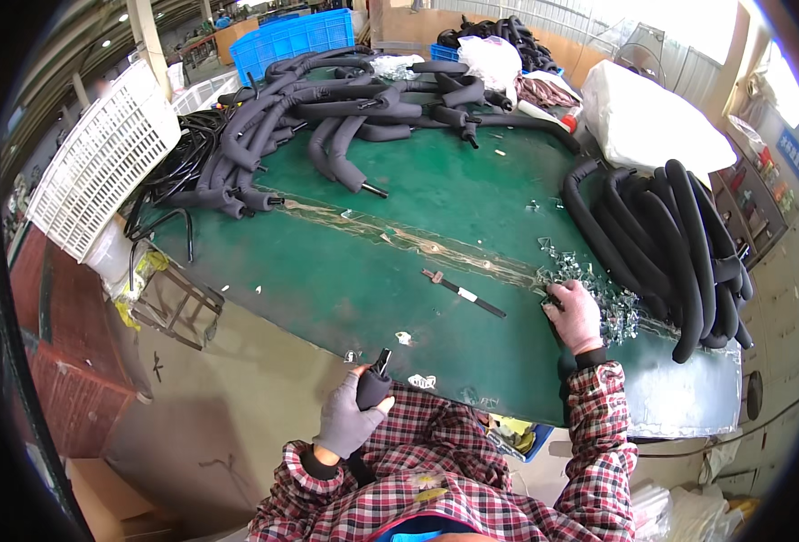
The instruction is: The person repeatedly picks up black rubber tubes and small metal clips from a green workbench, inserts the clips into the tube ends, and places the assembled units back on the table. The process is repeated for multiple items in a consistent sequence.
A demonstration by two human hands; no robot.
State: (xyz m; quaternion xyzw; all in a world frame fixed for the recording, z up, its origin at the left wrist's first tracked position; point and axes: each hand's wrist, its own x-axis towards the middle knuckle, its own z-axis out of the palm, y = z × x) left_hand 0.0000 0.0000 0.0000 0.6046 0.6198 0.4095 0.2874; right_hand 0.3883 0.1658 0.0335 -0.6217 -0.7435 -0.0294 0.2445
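Observation:
My left hand (pixel 349 421), in a grey glove, is closed around a short foam-covered tube (pixel 374 390) at the table's near edge. A dark, shiny tube end sticks up out of the foam; how far the piece runs below the hand cannot be seen. At the left side of a heap of small shiny metal clips (pixel 618 318), my right hand (pixel 578 318) reaches down with its fingers drawn together. Whatever its fingertips pinch is too small to make out. Between the hands, a thin dark strip (pixel 481 303) with a white label lies flat on the green table (pixel 372 312).
Several foam-covered tubes (pixel 336 104) are piled along the far left. More black foam tubes (pixel 679 244) lie stacked at the right, beside a white bag (pixel 652 117). A white crate (pixel 102 163) and thin black tubes (pixel 178 154) border the left side. Blue crates (pixel 296 41) stand behind.

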